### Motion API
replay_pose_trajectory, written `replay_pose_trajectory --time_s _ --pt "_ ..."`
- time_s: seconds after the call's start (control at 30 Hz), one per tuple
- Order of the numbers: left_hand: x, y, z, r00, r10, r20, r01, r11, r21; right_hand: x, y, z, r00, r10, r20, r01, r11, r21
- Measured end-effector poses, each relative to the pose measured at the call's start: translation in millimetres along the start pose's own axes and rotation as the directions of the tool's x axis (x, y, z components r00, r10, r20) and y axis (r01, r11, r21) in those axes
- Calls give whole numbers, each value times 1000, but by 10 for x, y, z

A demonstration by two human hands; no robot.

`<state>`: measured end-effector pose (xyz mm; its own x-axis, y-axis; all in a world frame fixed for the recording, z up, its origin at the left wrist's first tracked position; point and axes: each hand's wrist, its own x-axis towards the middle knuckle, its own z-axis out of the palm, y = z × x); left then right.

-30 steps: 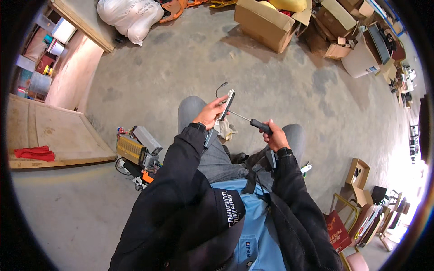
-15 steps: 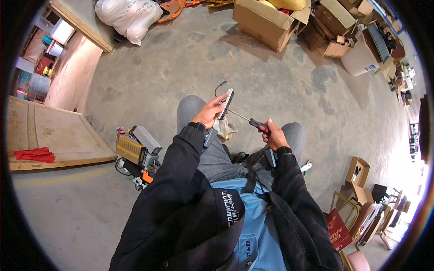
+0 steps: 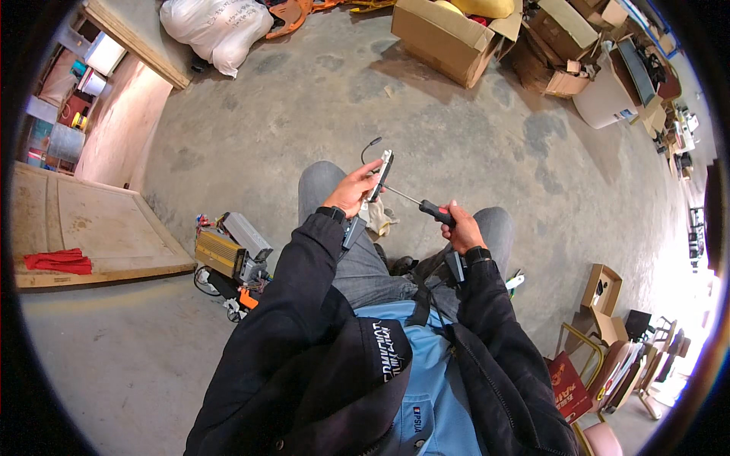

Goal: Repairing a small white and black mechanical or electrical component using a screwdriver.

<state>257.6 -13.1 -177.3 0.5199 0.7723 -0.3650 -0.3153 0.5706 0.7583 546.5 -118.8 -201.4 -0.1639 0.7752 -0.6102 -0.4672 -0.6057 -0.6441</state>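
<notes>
Over my knees, my left hand (image 3: 351, 190) grips a slim, flat device (image 3: 382, 173) with a black and a whitish side, held tilted on edge. A short dark cable (image 3: 370, 144) with a plug at its end sticks out past it. In my right hand (image 3: 461, 228) is a screwdriver (image 3: 436, 211) with a black and red handle, fingers closed round it. Its metal shaft points left, and the tip meets the device's right side; the exact contact spot is too small to make out. A pale cloth-like thing (image 3: 379, 219) shows below my left hand.
On the floor at left sit a gold metal box (image 3: 220, 252) and a silver one (image 3: 248, 234) with wires. A wooden panel (image 3: 99, 220) bears red gloves (image 3: 58, 261). Farther off are a white sack (image 3: 217, 30) and cardboard boxes (image 3: 441, 42). Folded chairs (image 3: 627, 365) stand at lower right.
The screwdriver handle has turned slightly in my right hand, showing less red. My left hand and the device stay in place.
</notes>
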Motion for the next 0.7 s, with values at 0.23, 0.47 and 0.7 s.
replay_pose_trajectory --time_s 0.23,0.47,0.7 --pt "-4 -13 -16 1000 4 0 -4 1000 -5 7 38 105 978 -172 -121 184 979 92" --pt "11 7 -2 1000 -5 10 5 1000 -12 29 7 -30 999 -44 -22 45 998 48" --pt "3 -33 -20 1000 16 10 -16 1000 -27 17 60 72 979 -174 -105 180 982 52"
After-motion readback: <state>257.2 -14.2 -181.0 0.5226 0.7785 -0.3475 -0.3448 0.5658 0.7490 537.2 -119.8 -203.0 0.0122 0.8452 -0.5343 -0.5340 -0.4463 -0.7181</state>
